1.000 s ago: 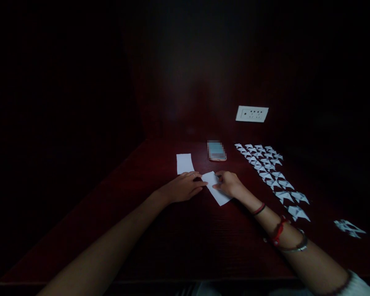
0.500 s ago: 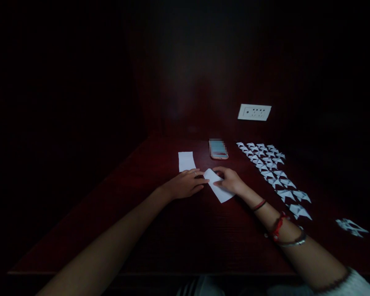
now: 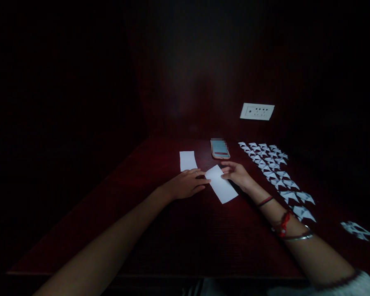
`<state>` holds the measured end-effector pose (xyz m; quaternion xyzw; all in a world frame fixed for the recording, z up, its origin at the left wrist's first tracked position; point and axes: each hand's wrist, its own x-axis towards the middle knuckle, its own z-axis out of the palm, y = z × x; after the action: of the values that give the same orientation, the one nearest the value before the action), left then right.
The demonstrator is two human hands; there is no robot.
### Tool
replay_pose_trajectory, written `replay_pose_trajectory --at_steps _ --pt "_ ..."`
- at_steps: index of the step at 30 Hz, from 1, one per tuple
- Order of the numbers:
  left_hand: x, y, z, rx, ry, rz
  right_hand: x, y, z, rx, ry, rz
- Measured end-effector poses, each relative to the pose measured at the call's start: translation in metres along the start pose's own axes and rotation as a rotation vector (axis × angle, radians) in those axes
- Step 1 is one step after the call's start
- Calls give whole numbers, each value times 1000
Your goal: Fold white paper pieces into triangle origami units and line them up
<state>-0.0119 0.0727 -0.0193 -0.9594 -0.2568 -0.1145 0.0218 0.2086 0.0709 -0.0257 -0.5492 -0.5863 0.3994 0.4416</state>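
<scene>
A white rectangular sheet of paper (image 3: pixel 222 187) lies at a slant on the dark red table, between my hands. My left hand (image 3: pixel 189 183) rests flat with its fingers spread, its fingertips touching the sheet's upper left edge. Beside the sheet's upper right edge is my right hand (image 3: pixel 238 174), its fingers stretched out and apart and the thumb tip at the paper's edge. A second white sheet (image 3: pixel 187 160) lies just beyond my left hand, its near edge close to or under the fingers.
A phone (image 3: pixel 220 149) with a lit screen lies farther back. Rows of folded white paper pieces (image 3: pixel 276 164) cover the table's right side, and a separate folded bundle (image 3: pixel 356 230) is nearer me. A socket panel (image 3: pixel 257 111) is on the back wall.
The slanted sheet's far corner, bent over before, now lies flatter and more of the sheet shows. My right hand has moved off its surface toward the right edge, fingers straighter. My left hand stays.
</scene>
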Motion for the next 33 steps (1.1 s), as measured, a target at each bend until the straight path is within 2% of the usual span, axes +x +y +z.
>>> replay_pose_trajectory --at_steps 5,9,11,16,25,29,33 --pt "1 2 -3 17 8 3 2 2 -3 -395 4 -191" --pt "3 5 -4 49 33 35 -3 -3 -1 -558 47 -218" --pt "4 6 -3 51 20 38 -6 -6 0 -631 36 -289" --pt "3 3 -3 40 -9 19 -12 -12 -2 -699 -95 -535" --pt "1 0 -6 2 -43 16 -23 -16 -8 -792 -322 -729" --pt "0 1 -7 38 -23 -2 -26 -19 -7 -890 -356 -801" --pt "0 3 -11 72 0 -7 -26 -14 -6 -976 -335 -837"
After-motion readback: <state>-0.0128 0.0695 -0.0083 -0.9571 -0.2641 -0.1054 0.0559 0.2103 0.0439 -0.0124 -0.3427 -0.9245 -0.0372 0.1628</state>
